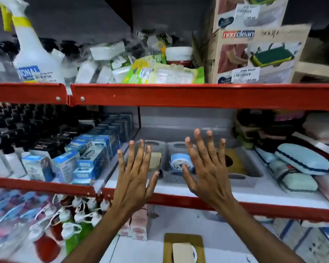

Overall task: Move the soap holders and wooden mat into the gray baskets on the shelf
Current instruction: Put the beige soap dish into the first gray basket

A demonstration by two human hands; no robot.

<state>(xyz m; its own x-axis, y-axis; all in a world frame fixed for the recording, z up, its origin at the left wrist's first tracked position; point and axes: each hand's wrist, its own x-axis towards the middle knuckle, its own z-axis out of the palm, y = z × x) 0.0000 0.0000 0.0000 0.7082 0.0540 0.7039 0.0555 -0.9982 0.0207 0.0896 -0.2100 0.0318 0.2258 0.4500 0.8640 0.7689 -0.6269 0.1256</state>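
Observation:
Three gray baskets stand side by side on the middle shelf. The left basket holds a beige soap holder. The middle basket holds a round blue soap holder. The right basket shows something yellow-brown inside. My left hand and my right hand are raised flat in front of the baskets, fingers spread, holding nothing. On the shelf below lies a wooden mat with a beige soap holder on top of it.
Red shelf rails run above and below the baskets. Blue boxes and black pump bottles fill the left side. Light blue cases lie to the right. Bottles with white caps crowd the lower left.

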